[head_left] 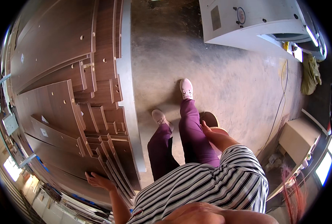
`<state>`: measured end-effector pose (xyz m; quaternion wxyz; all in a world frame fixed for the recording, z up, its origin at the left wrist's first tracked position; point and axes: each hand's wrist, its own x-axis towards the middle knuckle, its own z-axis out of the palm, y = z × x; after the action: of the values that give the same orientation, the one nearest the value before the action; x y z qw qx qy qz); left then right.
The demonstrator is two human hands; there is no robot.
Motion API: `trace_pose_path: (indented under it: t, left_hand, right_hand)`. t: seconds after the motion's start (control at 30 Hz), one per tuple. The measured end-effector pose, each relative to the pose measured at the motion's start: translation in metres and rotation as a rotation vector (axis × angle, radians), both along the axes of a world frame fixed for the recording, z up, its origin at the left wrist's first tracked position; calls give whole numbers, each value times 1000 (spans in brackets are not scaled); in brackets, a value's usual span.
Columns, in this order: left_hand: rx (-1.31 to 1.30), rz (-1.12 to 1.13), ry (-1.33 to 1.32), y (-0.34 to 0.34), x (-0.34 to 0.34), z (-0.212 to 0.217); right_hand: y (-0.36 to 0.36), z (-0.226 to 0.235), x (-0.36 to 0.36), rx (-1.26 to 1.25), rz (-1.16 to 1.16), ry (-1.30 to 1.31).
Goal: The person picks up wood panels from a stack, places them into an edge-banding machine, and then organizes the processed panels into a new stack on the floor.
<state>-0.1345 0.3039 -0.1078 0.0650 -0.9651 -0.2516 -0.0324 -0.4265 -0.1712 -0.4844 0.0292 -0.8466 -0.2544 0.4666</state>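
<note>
Striped shirt (199, 181) between hands (206, 128), the left (98, 181) spread on brown panels (57, 158).

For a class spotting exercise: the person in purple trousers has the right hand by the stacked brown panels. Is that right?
No, wrong hand: the head view shows the person in purple trousers with the left hand by the stacked brown panels.

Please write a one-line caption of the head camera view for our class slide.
A person's left hand at stacked brown panels, the right hand beside a round, dark-faced object.
</note>
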Motion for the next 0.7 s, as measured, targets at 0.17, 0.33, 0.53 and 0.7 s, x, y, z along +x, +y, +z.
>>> trace_pose_path:
  t: [0.17,0.33,0.53,0.7]
  left_hand:
    - [13,-8,-60,-2,-2,-4]
    - [-19,-57,-91,-1,10,-5]
    - [-90,2,-179,-20,-3,9]
    - [-126,-86,-263,-5,-4,-5]
  right_hand:
    - [-55,-5,39,-21,-44,80]
    - [-64,9,85,-83,-181,135]
    - [-79,-39,113,-50,-170,36]
    - [-118,-112,159,66,-274,-91]
